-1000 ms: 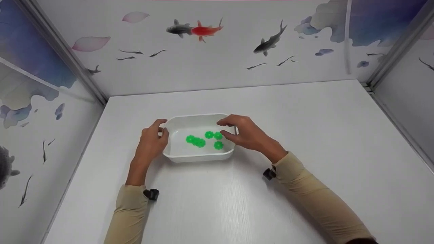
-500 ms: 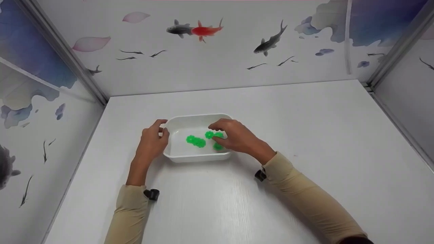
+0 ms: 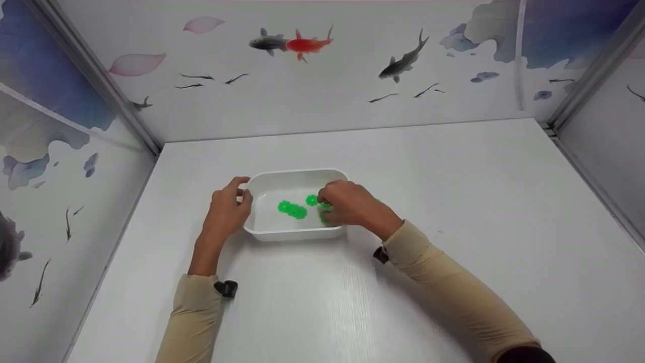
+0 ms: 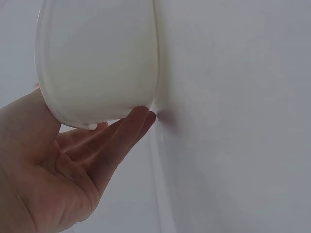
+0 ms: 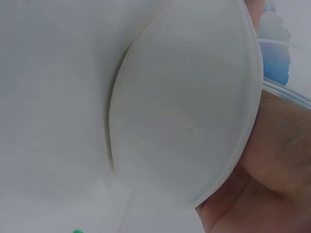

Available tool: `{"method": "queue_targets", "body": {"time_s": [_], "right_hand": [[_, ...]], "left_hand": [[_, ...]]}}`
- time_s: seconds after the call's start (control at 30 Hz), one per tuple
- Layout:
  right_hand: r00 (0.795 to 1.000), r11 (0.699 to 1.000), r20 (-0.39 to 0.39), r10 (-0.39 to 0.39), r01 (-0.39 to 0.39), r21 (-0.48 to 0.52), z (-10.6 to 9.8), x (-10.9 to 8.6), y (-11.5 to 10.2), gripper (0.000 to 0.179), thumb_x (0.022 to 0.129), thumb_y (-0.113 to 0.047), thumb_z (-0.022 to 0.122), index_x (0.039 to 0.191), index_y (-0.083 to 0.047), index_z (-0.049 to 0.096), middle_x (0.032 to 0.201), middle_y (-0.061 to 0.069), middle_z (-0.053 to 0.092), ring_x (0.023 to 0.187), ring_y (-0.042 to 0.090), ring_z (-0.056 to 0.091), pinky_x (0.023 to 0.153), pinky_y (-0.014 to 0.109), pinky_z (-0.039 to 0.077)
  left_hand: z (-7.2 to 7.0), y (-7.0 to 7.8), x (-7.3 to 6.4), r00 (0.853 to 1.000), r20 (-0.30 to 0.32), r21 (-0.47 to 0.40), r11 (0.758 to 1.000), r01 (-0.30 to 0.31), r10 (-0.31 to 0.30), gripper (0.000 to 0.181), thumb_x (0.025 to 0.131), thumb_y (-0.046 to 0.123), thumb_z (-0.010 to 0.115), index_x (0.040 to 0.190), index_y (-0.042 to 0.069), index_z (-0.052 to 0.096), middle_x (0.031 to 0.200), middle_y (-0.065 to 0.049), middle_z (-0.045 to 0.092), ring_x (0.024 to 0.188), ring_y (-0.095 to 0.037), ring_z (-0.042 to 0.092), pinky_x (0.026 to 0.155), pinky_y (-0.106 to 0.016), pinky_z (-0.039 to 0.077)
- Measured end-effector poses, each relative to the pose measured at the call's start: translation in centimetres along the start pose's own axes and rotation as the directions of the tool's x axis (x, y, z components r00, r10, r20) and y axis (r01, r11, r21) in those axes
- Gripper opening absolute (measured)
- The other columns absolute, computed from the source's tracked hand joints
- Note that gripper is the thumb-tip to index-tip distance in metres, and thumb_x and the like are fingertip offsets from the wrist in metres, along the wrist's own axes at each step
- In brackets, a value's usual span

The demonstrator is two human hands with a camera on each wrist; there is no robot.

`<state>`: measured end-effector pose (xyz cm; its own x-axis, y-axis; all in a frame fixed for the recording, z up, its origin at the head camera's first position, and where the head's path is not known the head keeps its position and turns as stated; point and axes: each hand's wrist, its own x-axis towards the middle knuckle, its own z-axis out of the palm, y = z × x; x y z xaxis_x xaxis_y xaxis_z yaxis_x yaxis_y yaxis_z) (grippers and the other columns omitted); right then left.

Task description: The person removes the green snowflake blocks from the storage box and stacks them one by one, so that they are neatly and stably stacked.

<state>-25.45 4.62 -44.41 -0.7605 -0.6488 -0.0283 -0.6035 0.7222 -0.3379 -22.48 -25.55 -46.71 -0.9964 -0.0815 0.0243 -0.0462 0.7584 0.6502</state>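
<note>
White panels printed with fish back and flank the bench, whose flat top lets the white tray sit level near its middle, within reach of both arms. The left hand grips the tray's left end, its fingers against the outer wall and the thumb over the rim, probably to stop it sliding. The right hand reaches over the opposite rim with bent fingers pointing down into the tray, an angle that seems suited to picking at small things; its fingertips are hidden, so I cannot tell whether it grasps anything. Green flower-shaped pieces lie on the tray floor, contained by its walls: an overlapping row left of centre, 1 single piece just beside the right hand's fingers, and others partly covered by that hand. 1 more green piece shows outside the tray, partly hidden behind the right wrist.
</note>
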Motion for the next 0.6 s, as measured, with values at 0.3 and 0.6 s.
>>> {"method": "queue_targets", "body": {"time_s": [0.3, 0.6], "right_hand": [[0.995, 0.995, 0.089, 0.052, -0.044, -0.089, -0.20, 0.51, -0.57, 0.024, 0.092, -0.015, 0.086, 0.112, -0.003, 0.081, 0.109, 0.011, 0.079, 0.096, 0.024, 0.066, 0.086, 0.046, 0.062], [0.991, 0.995, 0.120, 0.060, -0.050, -0.089, -0.29, 0.74, -0.80, 0.021, 0.093, -0.017, 0.085, 0.109, -0.004, 0.081, 0.106, 0.011, 0.077, 0.093, 0.023, 0.062, 0.087, 0.046, 0.061]], "left_hand": [[0.16, 0.08, 0.08, 1.000, -0.001, 0.004, 1.000, 0.009, -0.009, 0.048, 0.112, 0.024, 0.049, 0.158, 0.012, 0.052, 0.140, -0.022, 0.071, 0.117, -0.034, 0.077, 0.094, -0.048, 0.065], [0.00, -0.01, 0.09, 1.000, 0.007, 0.000, 1.000, 0.017, -0.017, 0.047, 0.113, 0.024, 0.049, 0.158, 0.012, 0.052, 0.141, -0.023, 0.070, 0.119, -0.035, 0.076, 0.096, -0.050, 0.064]]}}
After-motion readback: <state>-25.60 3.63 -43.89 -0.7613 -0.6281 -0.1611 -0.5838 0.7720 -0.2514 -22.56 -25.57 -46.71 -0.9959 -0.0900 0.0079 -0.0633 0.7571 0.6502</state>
